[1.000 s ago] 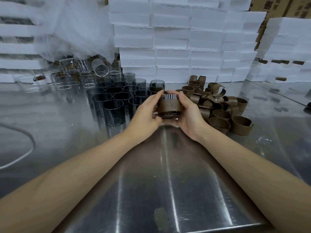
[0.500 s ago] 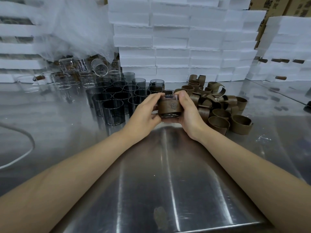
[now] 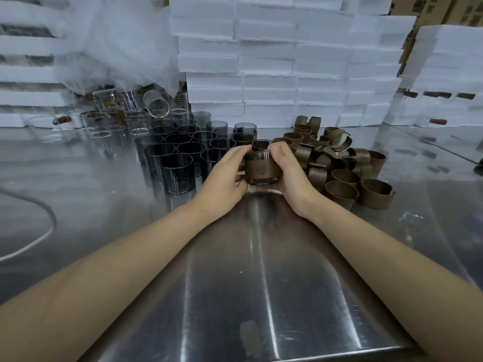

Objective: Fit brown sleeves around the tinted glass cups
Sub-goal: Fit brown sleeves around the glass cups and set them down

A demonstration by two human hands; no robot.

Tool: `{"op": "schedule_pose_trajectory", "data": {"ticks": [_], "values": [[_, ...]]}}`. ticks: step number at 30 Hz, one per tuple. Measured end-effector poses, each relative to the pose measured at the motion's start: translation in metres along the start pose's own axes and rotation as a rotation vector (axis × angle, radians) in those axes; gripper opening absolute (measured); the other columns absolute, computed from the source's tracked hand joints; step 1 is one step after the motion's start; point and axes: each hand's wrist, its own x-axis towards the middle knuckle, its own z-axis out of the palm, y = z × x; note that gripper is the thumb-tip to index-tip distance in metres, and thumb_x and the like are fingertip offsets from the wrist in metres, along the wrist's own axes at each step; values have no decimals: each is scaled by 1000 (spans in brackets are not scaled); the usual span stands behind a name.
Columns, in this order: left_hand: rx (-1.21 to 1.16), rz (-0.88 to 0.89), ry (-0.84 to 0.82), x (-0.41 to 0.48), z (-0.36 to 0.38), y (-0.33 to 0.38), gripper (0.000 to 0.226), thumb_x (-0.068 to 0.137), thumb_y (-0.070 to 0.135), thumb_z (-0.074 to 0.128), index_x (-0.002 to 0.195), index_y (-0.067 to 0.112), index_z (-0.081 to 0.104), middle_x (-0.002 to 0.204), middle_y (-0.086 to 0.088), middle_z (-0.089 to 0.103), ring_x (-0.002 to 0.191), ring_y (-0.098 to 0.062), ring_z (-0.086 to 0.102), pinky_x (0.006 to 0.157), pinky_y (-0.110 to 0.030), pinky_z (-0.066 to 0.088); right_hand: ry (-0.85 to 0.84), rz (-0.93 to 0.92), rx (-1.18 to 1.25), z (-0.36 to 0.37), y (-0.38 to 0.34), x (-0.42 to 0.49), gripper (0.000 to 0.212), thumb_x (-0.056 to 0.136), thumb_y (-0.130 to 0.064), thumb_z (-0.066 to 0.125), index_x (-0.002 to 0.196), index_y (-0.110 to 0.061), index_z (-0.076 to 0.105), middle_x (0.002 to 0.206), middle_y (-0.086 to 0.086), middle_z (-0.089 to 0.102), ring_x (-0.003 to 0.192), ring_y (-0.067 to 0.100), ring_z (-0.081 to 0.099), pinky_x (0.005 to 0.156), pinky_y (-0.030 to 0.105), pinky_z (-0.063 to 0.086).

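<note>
Head view: the left hand [image 3: 224, 176] and right hand [image 3: 288, 171] curl around one tinted glass cup [image 3: 262, 167] wearing a brown sleeve [image 3: 262, 170], held upright, mouth up, above the steel table [image 3: 261, 283], between bare cups [image 3: 177, 173] and loose sleeves [image 3: 339, 163].

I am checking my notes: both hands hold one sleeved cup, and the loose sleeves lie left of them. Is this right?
One point is wrong: the head view shows the loose sleeves lying to the right, not left. The left hand and right hand do hold one sleeved cup.
</note>
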Motion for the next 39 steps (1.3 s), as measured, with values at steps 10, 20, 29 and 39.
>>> {"op": "schedule_pose_trajectory", "data": {"ticks": [10,20,29,39], "values": [[197,-106,-195,-1,3,3,87,95,19,58,156,12,-3,152,-6,36,122,-13,49,95,-10,31,159,-168,-582,-1,3,-2,24,94,-27,59,106,-17,40,118,9,43,88,0,45,71,1,36],[327,-25,-150,-5,3,8,64,95,12,50,154,8,24,152,-3,33,114,-21,56,99,-32,45,254,-168,-789,-3,3,0,38,97,-24,56,130,-9,45,133,10,45,123,20,44,100,22,34],[640,132,214,-4,1,17,25,78,7,61,101,10,70,110,-3,64,111,-24,57,102,-37,33,186,-219,-1089,12,-7,-13,21,90,-23,45,106,-28,57,74,-9,58,77,18,58,64,34,45],[548,-23,145,-5,1,11,41,82,7,58,123,9,60,130,-7,51,131,-23,39,119,-36,1,190,-72,-956,-2,7,-1,39,89,-10,52,127,-9,48,119,8,36,96,23,51,84,22,37]]}}
